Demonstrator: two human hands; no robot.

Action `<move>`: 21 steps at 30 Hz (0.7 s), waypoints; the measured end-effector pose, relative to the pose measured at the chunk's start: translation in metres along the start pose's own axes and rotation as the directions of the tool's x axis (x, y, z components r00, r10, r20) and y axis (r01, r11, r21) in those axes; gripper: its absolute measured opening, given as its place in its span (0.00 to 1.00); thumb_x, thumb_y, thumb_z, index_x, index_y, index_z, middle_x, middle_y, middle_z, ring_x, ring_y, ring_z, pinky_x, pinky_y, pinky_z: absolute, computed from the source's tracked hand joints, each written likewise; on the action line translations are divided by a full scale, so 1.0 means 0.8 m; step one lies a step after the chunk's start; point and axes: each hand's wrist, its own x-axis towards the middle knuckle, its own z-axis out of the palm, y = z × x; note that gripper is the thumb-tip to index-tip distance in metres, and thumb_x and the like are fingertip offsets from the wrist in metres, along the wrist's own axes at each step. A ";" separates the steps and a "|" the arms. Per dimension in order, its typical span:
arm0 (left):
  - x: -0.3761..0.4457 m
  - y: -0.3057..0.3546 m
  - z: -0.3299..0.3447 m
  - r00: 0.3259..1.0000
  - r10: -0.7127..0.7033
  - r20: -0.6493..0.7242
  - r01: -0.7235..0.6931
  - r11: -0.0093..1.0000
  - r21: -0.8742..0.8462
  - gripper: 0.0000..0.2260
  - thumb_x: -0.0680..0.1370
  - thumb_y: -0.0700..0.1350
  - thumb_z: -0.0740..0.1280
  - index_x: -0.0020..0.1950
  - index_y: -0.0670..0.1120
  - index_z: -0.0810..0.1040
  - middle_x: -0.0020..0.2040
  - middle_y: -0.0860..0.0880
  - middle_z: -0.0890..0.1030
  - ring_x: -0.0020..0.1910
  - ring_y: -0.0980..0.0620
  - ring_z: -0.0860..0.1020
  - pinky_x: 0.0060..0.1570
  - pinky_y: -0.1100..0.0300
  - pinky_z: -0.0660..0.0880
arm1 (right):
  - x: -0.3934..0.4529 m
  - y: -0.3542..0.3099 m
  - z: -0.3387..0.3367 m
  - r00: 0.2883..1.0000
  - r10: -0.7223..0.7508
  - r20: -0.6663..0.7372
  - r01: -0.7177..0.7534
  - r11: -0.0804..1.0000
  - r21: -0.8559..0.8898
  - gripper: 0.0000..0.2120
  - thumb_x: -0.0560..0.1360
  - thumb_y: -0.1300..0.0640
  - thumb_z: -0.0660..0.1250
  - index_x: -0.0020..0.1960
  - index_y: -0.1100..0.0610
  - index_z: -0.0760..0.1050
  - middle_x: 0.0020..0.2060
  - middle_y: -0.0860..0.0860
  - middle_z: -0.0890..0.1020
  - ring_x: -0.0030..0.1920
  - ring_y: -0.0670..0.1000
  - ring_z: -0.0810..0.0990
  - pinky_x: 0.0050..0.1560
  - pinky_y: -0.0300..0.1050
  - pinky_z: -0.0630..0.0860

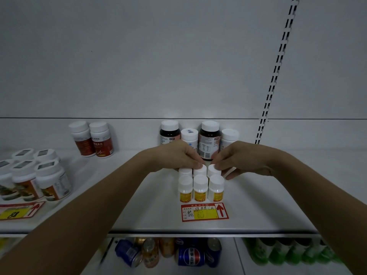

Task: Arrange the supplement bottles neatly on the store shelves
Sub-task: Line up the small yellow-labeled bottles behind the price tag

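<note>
Together, both hands [200,157] pinch back-row caps of the yellow-labelled bottles [201,185].

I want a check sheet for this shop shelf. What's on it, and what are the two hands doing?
Surface: white shelf, price tag at its front edge.
Job's things: six small yellow-label bottles in two rows of three; four bigger bottles behind; two red-label bottles at back left; a bottle cluster far left.
Clutter: nothing seen.
Hands: left hand pinches the back middle bottle's cap; right hand pinches the back right one's.
Cables: nothing seen.
Surroundings: white back wall; drink cans and green bottles below.
</note>
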 end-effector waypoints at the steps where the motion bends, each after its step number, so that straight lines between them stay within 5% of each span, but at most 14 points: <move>1: -0.001 0.000 0.000 1.000 -0.002 0.001 0.002 1.000 0.001 0.12 0.78 0.43 0.68 0.61 0.48 0.81 0.59 0.50 0.81 0.56 0.52 0.79 0.51 0.61 0.78 | -0.001 0.000 0.000 1.000 -0.001 0.008 0.002 1.000 -0.001 0.09 0.78 0.62 0.67 0.56 0.58 0.80 0.52 0.52 0.83 0.49 0.49 0.83 0.47 0.39 0.81; 6: -0.007 0.002 0.003 1.000 -0.006 -0.003 0.006 1.000 -0.001 0.12 0.78 0.43 0.68 0.60 0.48 0.81 0.59 0.51 0.81 0.55 0.54 0.79 0.49 0.63 0.78 | -0.005 -0.001 0.002 1.000 -0.010 0.029 0.011 1.000 -0.009 0.10 0.78 0.62 0.66 0.58 0.58 0.80 0.53 0.52 0.84 0.49 0.49 0.83 0.47 0.39 0.81; 9: -0.014 0.006 0.005 1.000 -0.001 -0.025 0.001 1.000 0.002 0.12 0.78 0.44 0.68 0.62 0.48 0.81 0.61 0.51 0.80 0.58 0.53 0.78 0.57 0.59 0.76 | -0.009 -0.003 0.004 1.000 -0.019 0.016 0.019 1.000 -0.023 0.11 0.78 0.61 0.67 0.59 0.56 0.79 0.53 0.52 0.83 0.50 0.50 0.83 0.48 0.40 0.81; 15: -0.049 0.028 -0.028 0.919 0.076 -0.388 -0.050 0.996 0.076 0.12 0.79 0.47 0.66 0.60 0.47 0.82 0.58 0.52 0.82 0.55 0.55 0.79 0.59 0.60 0.74 | -0.025 -0.044 -0.006 0.912 -0.219 -0.346 0.190 0.975 -0.116 0.06 0.79 0.57 0.64 0.48 0.54 0.80 0.46 0.51 0.83 0.46 0.49 0.81 0.43 0.39 0.79; 21: -0.131 0.049 -0.089 0.815 0.067 -0.576 0.102 0.961 0.255 0.10 0.78 0.50 0.65 0.56 0.51 0.82 0.56 0.52 0.82 0.54 0.53 0.79 0.58 0.55 0.75 | -0.062 -0.126 -0.009 0.838 -0.401 -0.370 0.335 0.913 -0.231 0.15 0.80 0.53 0.60 0.45 0.60 0.81 0.43 0.55 0.84 0.36 0.50 0.78 0.36 0.42 0.74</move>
